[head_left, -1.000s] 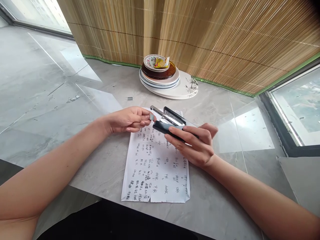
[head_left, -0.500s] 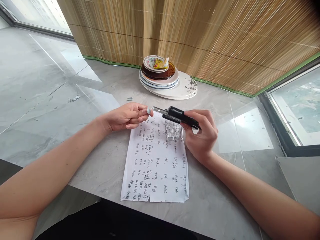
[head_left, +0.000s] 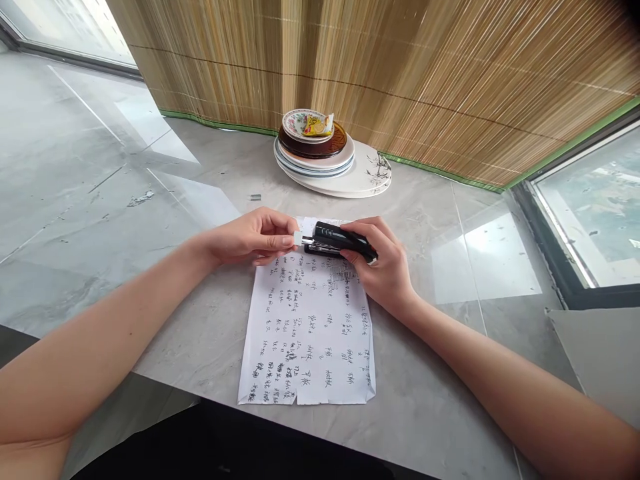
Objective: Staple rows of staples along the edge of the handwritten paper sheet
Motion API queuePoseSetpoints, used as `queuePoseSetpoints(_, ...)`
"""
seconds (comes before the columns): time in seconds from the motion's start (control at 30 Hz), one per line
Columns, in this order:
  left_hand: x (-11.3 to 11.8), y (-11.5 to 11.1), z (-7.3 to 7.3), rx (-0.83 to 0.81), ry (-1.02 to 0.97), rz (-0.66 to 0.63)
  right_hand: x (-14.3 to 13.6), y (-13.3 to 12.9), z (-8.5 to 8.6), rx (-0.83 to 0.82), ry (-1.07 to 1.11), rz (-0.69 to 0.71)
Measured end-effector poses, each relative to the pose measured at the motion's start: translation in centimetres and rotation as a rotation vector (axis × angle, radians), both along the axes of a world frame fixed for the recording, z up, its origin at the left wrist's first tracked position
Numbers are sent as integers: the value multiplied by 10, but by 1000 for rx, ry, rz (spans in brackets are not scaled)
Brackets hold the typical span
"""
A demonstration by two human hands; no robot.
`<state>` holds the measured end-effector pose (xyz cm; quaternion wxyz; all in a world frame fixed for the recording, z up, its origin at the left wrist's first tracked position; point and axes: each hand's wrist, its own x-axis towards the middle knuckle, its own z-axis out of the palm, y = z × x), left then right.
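Note:
A black stapler (head_left: 340,241) is in my right hand (head_left: 383,263), its fingers wrapped round the rear part. Its front points left, and a metal strip shows at that end. My left hand (head_left: 260,237) pinches a small pale grey piece (head_left: 298,238) between thumb and fingers, right at the stapler's front end. Below both hands lies a white paper sheet (head_left: 310,333) covered in handwriting. Rows of silvery staples (head_left: 341,273) rest on its upper right part, partly hidden by the stapler and my right hand.
Behind the paper stands a stack of plates (head_left: 315,163) with a yellow packet (head_left: 318,125) on top. A small staple strip (head_left: 255,197) lies on the grey table (head_left: 200,333) left of the plates. A bamboo blind (head_left: 350,67) hangs at the back.
My right hand has moved left and slightly down with the stapler, bringing its front to the pale piece in my left hand. The stapler now covers more of the staples.

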<state>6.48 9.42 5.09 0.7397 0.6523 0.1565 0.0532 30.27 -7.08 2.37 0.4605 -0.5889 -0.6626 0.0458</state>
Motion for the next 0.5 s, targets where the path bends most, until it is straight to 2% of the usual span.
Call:
queuePoseSetpoints(0.2,-1,-3,6,269,-58,-20,-2,-6,2,81,-180,-57)
queuePoseSetpoints(0.37,-2,-5,11,342,-83,-74,-1,-13,-5,99,-400,168)
queuePoseSetpoints(0.5,0,-6,11,325,-129,-175,0,-14,-12,207,-457,284)
